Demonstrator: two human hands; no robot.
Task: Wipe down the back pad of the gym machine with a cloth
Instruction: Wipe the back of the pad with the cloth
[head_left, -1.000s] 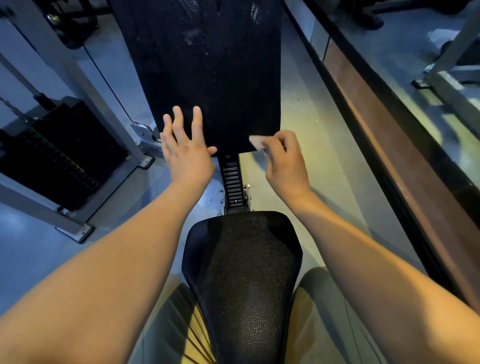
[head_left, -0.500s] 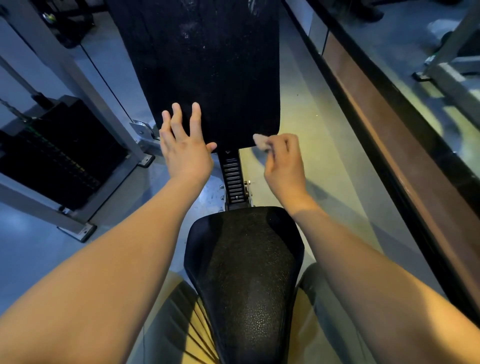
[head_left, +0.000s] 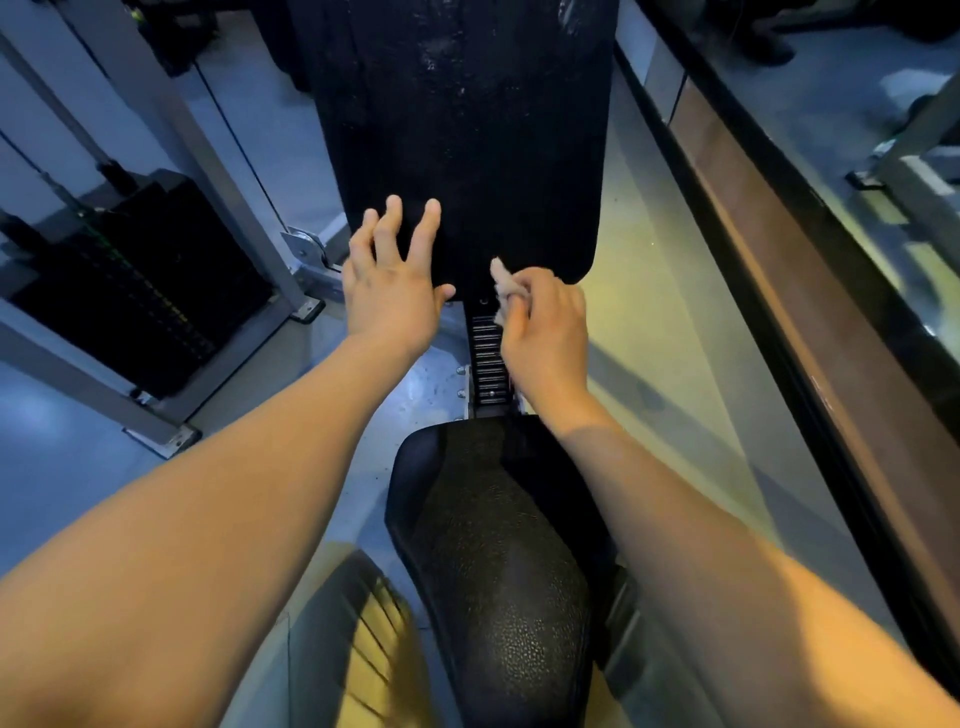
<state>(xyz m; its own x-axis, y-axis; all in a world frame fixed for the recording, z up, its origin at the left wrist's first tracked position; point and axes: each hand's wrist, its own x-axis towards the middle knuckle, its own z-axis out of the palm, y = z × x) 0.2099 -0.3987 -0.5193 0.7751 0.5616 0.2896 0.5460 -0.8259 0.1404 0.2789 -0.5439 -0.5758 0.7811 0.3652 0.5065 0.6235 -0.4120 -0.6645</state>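
The black back pad (head_left: 467, 135) rises ahead of me, with pale specks on its upper part. My left hand (head_left: 392, 283) is spread open, fingers over the pad's lower left corner. My right hand (head_left: 540, 322) is closed on a small pale cloth (head_left: 501, 278) whose tip pokes out at the pad's bottom edge, above the notched adjustment rail (head_left: 488, 358). How firmly the cloth touches the pad I cannot tell.
A black textured seat (head_left: 498, 561) sits below my forearms. A weight stack (head_left: 124, 280) in a grey frame (head_left: 218, 171) stands at the left. A dark ledge with a brown band (head_left: 810, 291) runs along the right, with a mirror beyond it.
My right hand has slid left and slightly down with the cloth, from the pad's lower right toward the centre rail. My left hand stays spread at the lower left corner.
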